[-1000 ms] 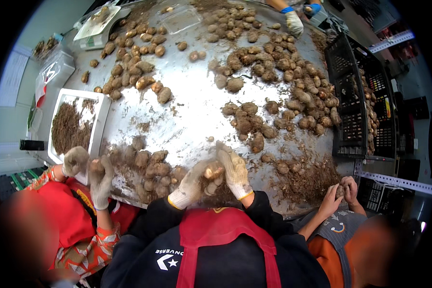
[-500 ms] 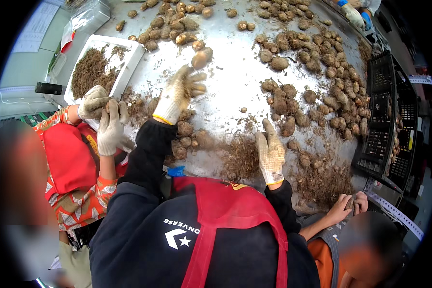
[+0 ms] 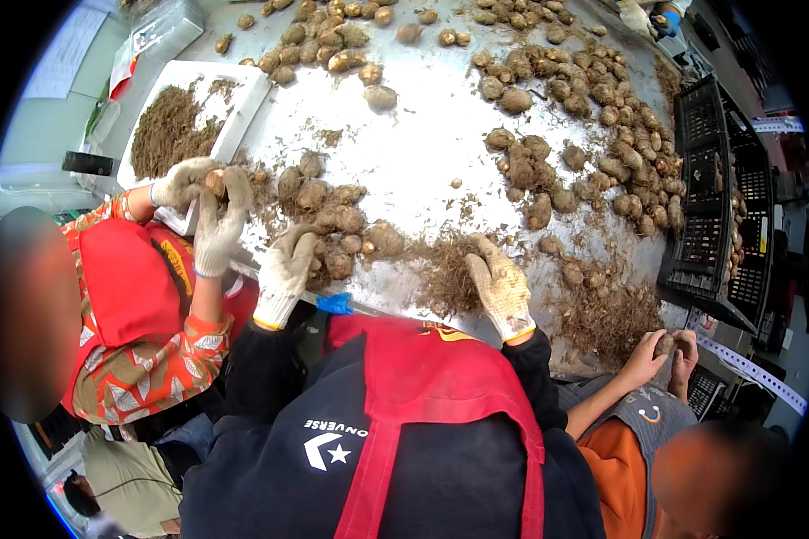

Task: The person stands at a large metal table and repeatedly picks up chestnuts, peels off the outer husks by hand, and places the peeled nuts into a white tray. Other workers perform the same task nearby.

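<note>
My left hand [image 3: 284, 271], in a white knit glove, is at the near left edge of the metal table. Its fingers are parted and reach toward a cluster of brown, hairy taro-like tubers [image 3: 340, 217]; nothing shows in its grasp. My right hand [image 3: 499, 286], in a stained glove, rests beside a heap of loose brown root fibres [image 3: 449, 280]. Its fingers are apart, with the tips at the heap's right side, and I see no tuber in it. Beyond both hands, an oval tuber [image 3: 380, 97] lies apart on the bright metal.
A white tray [image 3: 259, 85] of fibres stands at the left. Tubers [image 3: 638, 157] cover the right side, near black crates [image 3: 706, 171]. A gloved co-worker at left holds a tuber [image 3: 214, 183]; another at right holds one [image 3: 663, 345] bare-handed. More fibres [image 3: 607, 319] lie near right.
My left hand has drawn back from mid-table to the near left cluster. The blurred tuber beyond it is no longer moving there. My right hand has shifted slightly left, against the fibres.
</note>
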Tool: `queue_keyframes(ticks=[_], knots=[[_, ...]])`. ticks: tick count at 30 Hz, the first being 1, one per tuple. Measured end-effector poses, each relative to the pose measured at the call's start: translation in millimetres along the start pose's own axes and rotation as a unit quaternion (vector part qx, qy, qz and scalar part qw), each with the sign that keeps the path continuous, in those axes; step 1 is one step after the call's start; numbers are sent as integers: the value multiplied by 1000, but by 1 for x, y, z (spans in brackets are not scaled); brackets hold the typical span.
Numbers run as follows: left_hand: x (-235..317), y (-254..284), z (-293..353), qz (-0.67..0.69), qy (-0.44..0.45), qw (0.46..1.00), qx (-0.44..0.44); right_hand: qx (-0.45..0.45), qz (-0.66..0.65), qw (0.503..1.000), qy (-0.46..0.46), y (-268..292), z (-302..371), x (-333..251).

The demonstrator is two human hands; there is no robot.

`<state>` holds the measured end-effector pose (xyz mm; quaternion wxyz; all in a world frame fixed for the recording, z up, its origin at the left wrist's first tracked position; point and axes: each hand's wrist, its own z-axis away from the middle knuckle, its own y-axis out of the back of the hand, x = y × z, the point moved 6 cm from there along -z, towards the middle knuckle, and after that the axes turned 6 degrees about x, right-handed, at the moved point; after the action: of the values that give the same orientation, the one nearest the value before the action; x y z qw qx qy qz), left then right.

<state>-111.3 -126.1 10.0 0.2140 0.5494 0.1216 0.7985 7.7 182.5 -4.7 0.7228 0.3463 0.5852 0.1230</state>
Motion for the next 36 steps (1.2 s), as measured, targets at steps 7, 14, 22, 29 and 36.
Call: queue_keyframes(ticks=[7, 14, 22, 29, 36], knots=[[-85, 1, 32, -170, -156, 971, 62, -34, 8, 999, -3, -13, 12, -4], [-65, -61, 6, -284, -58, 956, 45, -51, 68, 994, 71, -23, 18, -5], [-15, -83, -12, -102, -129, 985, 60, -59, 56, 993, 80, -19, 19, -9], [-29, -25, 48, -149, -109, 979, 91, -83, 46, 995, 31, -15, 19, -10], [-57, -14, 16, -352, -263, 875, 204, -94, 67, 992, 52, -28, 19, -8]])
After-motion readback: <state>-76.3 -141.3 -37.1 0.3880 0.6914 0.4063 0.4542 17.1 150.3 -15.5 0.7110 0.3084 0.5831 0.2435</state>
